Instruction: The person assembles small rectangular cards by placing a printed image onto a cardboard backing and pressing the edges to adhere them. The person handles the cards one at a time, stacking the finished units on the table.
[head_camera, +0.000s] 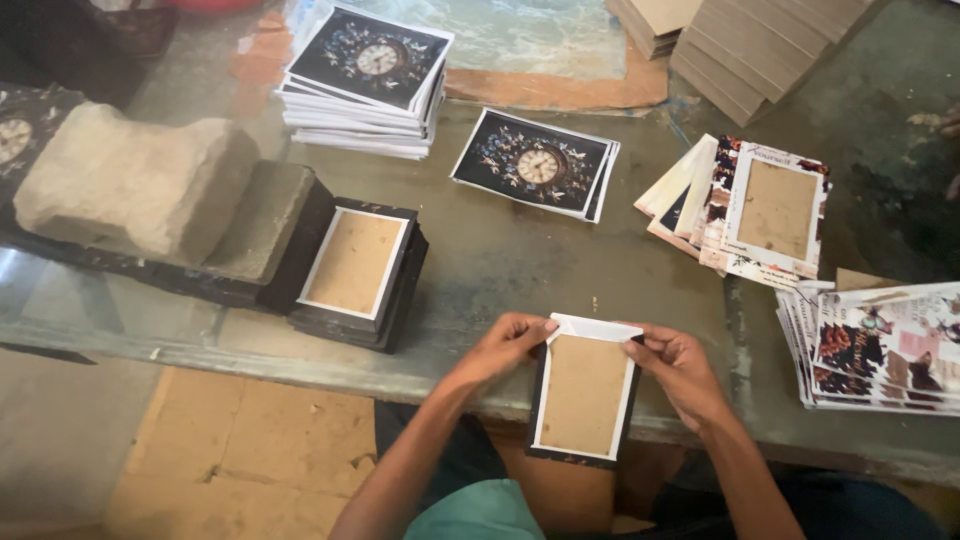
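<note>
Head view: looks down over a worn grey-green worktable (560, 260) with a person seated at its near edge.
Held piece: a rectangular brown cardboard panel wrapped in black-and-white printed paper (584, 398), upright between both hands, overhanging the table's near edge above the lap.
Left hand (505, 345): fingers pinch the panel's top left corner, pressing on the white paper flap folded over the top edge.
Right hand (682, 370): fingers grasp the top right corner and upper right side of the same panel.
Finished stack: a pile of black-edged panels with brown cardboard faces (355, 265) lies left of the hands, well apart from them.
Weight: a rough pale grey stone block (135, 180) rests on a long row of dark panels at far left, just beside that pile.
Clock prints: a tall stack of dark sheets printed with a clock face and butterflies (365, 75) sits at the far side; a thinner stack of the same print (535, 160) lies near the table's middle.
Right side: a fanned group of floral-wrapped cardboard panels (745, 205) lies beyond the right hand; a spread of colourful printed sheets (880, 345) sits at the right edge.
Far right corner: stacked plain grey-brown cardboard boards (760, 45).
</note>
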